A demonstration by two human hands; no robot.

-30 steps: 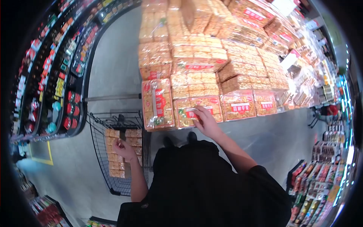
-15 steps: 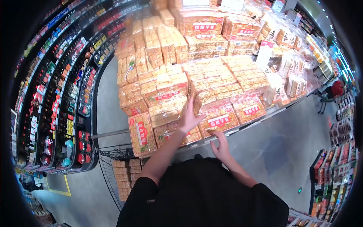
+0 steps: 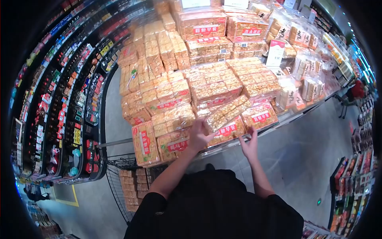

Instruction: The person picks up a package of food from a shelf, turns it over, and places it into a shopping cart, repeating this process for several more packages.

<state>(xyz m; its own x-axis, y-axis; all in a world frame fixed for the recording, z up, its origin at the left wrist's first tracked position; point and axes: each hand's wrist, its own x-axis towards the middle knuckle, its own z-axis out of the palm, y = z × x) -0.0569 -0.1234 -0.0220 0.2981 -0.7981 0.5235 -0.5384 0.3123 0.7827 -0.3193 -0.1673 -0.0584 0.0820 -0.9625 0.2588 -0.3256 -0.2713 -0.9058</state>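
My left hand (image 3: 199, 136) is closed on the near left end of a clear-wrapped pack of grain snack bars (image 3: 229, 112). The pack is tilted above the front row of the display, its far end pointing right. My right hand (image 3: 250, 144) is at the display's front edge, below and right of the pack, fingers apart. It is close to a labelled snack box (image 3: 232, 131) and holds nothing that I can see. A similar labelled box (image 3: 260, 116) stands just right of it, and another (image 3: 174, 145) lies left of my left hand.
Stacked snack packs (image 3: 159, 47) rise at the back left, with boxes (image 3: 203, 28) behind. A price card (image 3: 275, 53) stands near bagged goods (image 3: 288, 95). A wire cart (image 3: 115, 181) holding snack packs is at lower left. Shelves (image 3: 75, 99) curve along the left.
The pack in my left hand has swung from nearly upright to a slant toward the right and come nearer. My right hand has moved right and slightly forward.
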